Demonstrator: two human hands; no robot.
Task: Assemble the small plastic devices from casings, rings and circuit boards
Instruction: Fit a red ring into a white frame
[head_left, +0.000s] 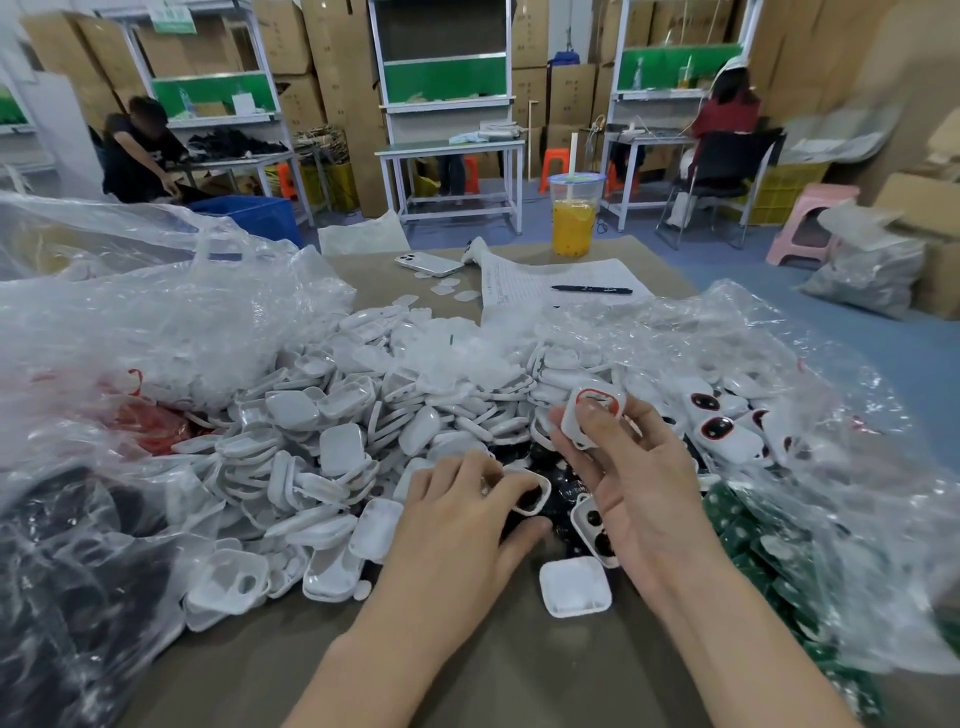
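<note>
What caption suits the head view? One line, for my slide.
Over a heap of white casings, the right hand holds a red-ringed casing while the left hand pinches a second casing.

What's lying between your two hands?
Head view: a heap of small black parts lies between the left hand, pinching a white plastic ring, and the right hand, holding a red-ringed white casing.

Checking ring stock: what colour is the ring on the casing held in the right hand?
The ring is red; head view shows it.
</note>
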